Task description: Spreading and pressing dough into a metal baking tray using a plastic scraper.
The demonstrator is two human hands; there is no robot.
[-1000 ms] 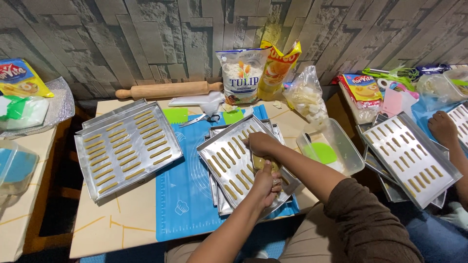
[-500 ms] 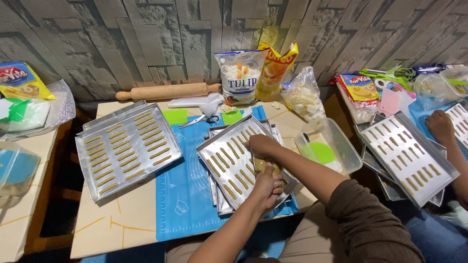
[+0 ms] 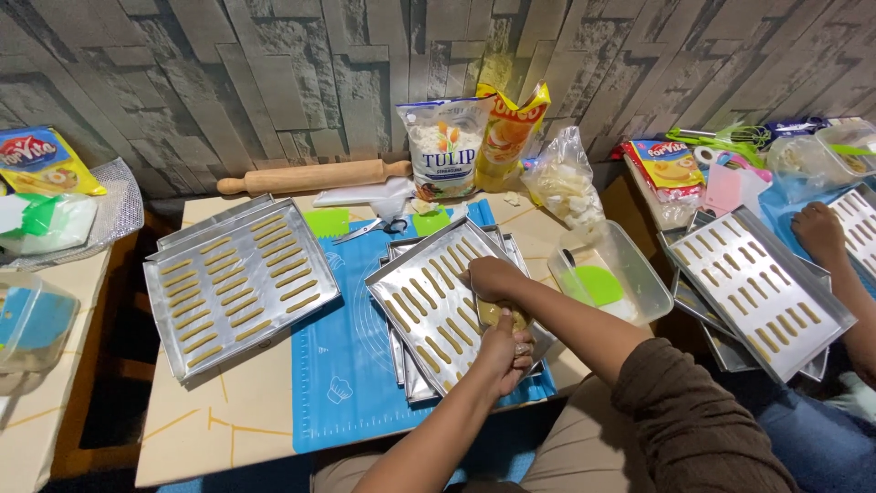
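A soft, sticky lump of dough (image 3: 500,316) is pinched between the left hand (image 3: 505,347) and right hand (image 3: 490,277) over the baking tray (image 3: 429,310); it is judged fragile and best gripped lightly at its ends.

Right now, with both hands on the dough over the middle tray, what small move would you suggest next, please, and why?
Probably lay the next strip on the bare corner of the middle tray: the left hand and right hand meet over a lump of dough, and the rows stop just short of it.
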